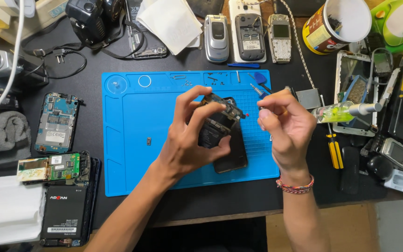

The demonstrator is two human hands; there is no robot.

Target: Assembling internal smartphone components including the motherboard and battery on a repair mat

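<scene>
Two hands are seen over the blue mat (131, 140) on the dark worktop (239, 200). A stripped phone body (218, 119) is gripped in the left hand (190, 140), fingers closed around its edges, held tilted above a dark phone panel (232, 154) lying on the mat. The right hand (288, 123) is pinched shut on a thin tool, its blue-handled tip (259, 91) just showing. Crowding is noted on every side: three old phones (246, 30) behind, circuit boards (54, 123) at left, a yellow screwdriver (335, 151) and parts at right. Open room is left only on the mat's left half, where one small part (149, 141) lies.
</scene>
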